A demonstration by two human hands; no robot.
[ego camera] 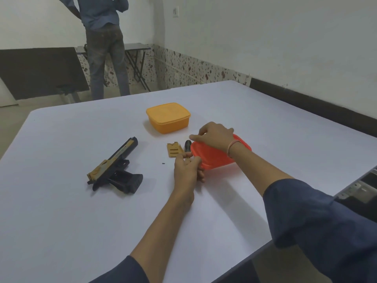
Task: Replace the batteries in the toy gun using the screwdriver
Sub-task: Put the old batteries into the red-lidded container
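The black and gold toy gun [115,168] lies on its side at the left of the white table [81,221], its grip compartment uncovered. A gold battery cover [173,150] lies in the middle, with the black-handled screwdriver [187,145] beside it and a tiny dark screw [163,163] just to the left. My left hand [186,168] grips the near corner of a red lidded box [216,158]. My right hand [214,135] grips the box's far edge from above. What the box holds is hidden.
A closed orange box [168,117] stands behind the cover. A person [106,48] stands with their back turned beyond the table's far edge, near a folding table [134,48]. The table's right edge runs close to my right sleeve.
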